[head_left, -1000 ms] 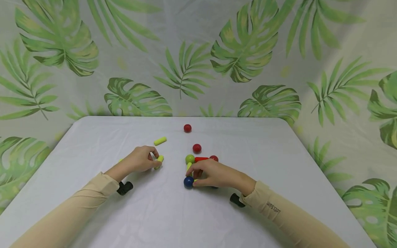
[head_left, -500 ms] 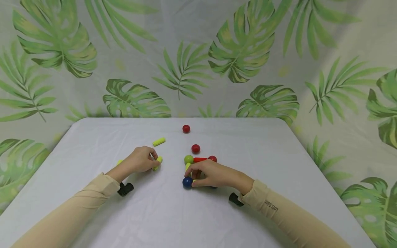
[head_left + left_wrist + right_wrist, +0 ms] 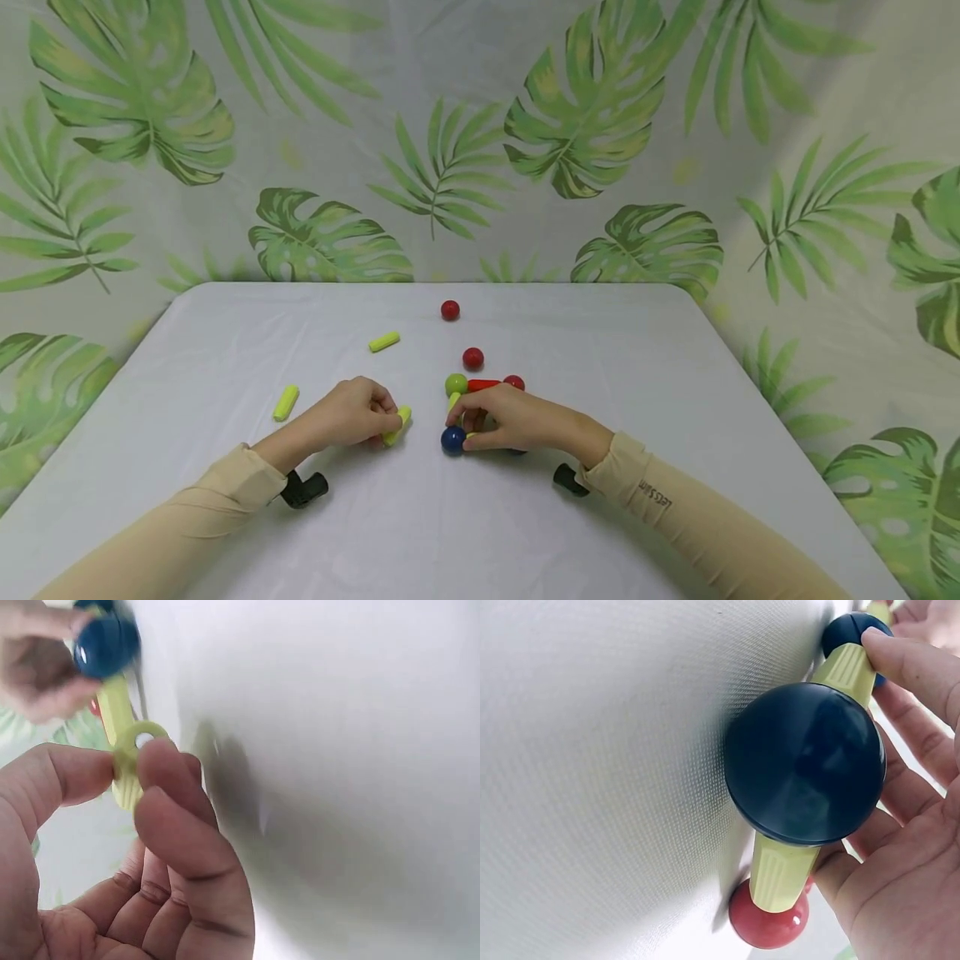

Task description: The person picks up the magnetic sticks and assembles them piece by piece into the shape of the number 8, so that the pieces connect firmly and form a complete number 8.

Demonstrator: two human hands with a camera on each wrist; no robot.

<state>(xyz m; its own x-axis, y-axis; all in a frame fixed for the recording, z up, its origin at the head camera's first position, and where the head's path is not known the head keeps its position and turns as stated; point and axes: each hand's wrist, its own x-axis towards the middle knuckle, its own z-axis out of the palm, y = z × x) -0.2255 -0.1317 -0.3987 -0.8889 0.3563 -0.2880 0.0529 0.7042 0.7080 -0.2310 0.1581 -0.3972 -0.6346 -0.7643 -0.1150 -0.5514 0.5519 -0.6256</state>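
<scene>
My left hand (image 3: pixel 358 414) pinches a yellow-green rod (image 3: pixel 399 425) between thumb and fingers; a silvery spot shows on the rod's end in the left wrist view. To its right, my right hand (image 3: pixel 517 419) grips a blue ball (image 3: pixel 453 440) at the near left corner of a ball-and-rod frame. A green ball (image 3: pixel 456 384), a red rod (image 3: pixel 483 385) and a red ball (image 3: pixel 513 382) form the frame's far side. Another blue ball (image 3: pixel 806 765) fills the right wrist view, joined to yellow-green rods on two sides. In the head view my right hand hides much of the frame.
Two loose red balls lie beyond the frame, one nearer (image 3: pixel 473 358) and another ball farther back (image 3: pixel 450 310). One loose yellow-green rod (image 3: pixel 384 342) lies past my left hand, and a second rod (image 3: pixel 286 402) is left of it. A leaf-print cloth (image 3: pixel 480 167) hangs behind the white table (image 3: pixel 600 333).
My left hand has moved right and closer to me with its rod, turning it slightly and uncovering the loose rod by the wrist. My right hand stays on the blue ball.
</scene>
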